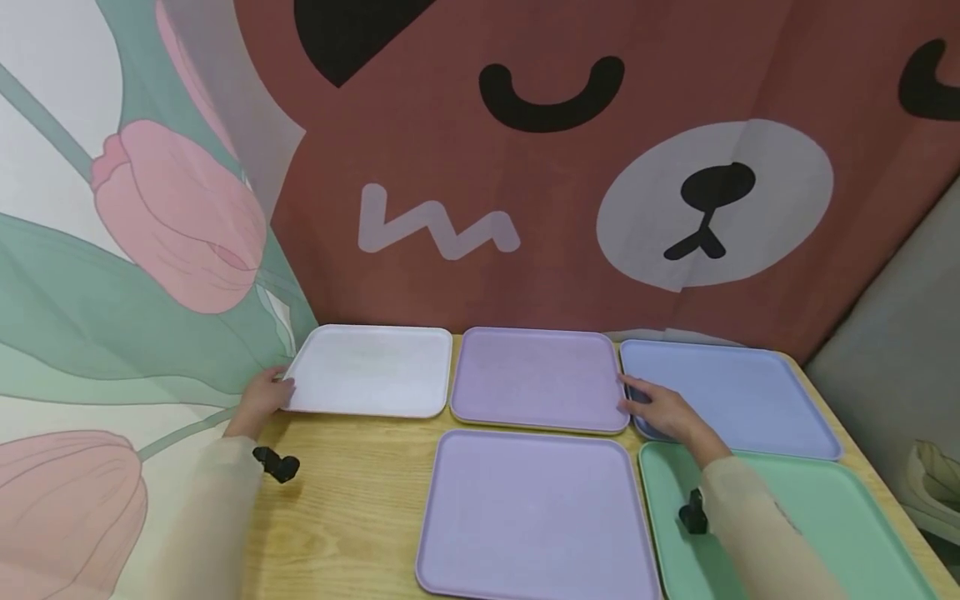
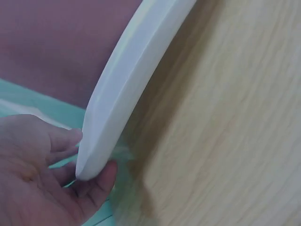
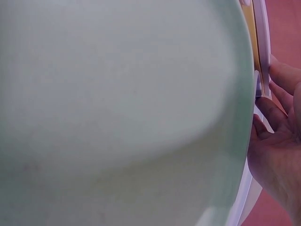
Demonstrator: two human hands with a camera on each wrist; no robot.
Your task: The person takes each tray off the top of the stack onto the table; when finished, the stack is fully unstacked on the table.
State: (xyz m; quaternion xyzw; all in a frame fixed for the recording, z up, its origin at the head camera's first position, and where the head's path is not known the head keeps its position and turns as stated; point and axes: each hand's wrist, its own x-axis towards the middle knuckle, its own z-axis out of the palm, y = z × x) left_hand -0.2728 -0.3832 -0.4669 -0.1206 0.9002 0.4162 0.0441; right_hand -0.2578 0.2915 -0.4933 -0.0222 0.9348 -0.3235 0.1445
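Observation:
A white tray (image 1: 371, 371) lies at the back left of the table. My left hand (image 1: 262, 398) grips its left edge; in the left wrist view, the thumb of the left hand (image 2: 35, 174) is on one side of the rim and fingers curl under the other. To its right sits a purple tray (image 1: 538, 379). My right hand (image 1: 663, 410) touches that tray's right edge with extended fingertips, beside a blue tray (image 1: 727, 400). In the right wrist view, the right hand (image 3: 282, 136) is partly cut off by the frame's edge.
A second purple tray (image 1: 536, 517) lies at the front, with a green tray (image 1: 810, 517) to its right under my right forearm. Bare wood of the table (image 1: 341, 500) shows at front left. A printed cloth (image 1: 435, 283) hangs right behind the back row.

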